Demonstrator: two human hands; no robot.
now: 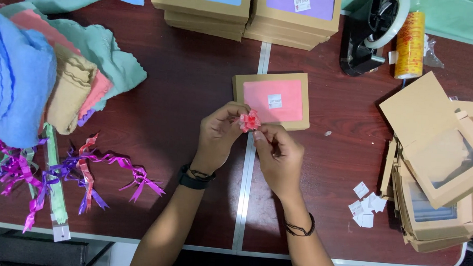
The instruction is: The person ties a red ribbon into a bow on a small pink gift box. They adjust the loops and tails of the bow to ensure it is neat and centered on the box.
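My left hand (219, 133) and my right hand (277, 153) meet over the middle of the dark red table (191, 79). Both pinch a small red ribbon bow (250, 120) between their fingertips. Just behind the bow lies a flat brown cardboard box (271, 100) with a window that shows pink cloth and a small white sticker. The bow hangs over the box's near left corner.
Folded cloths in blue, green, tan and pink (45, 68) pile at the left, with loose purple and red ribbons (67, 174) below. Stacked boxes (246, 12) stand at the back. A tape dispenser (368, 35), yellow roll (410, 44), open window boxes (439, 171) and paper scraps (366, 205) lie right.
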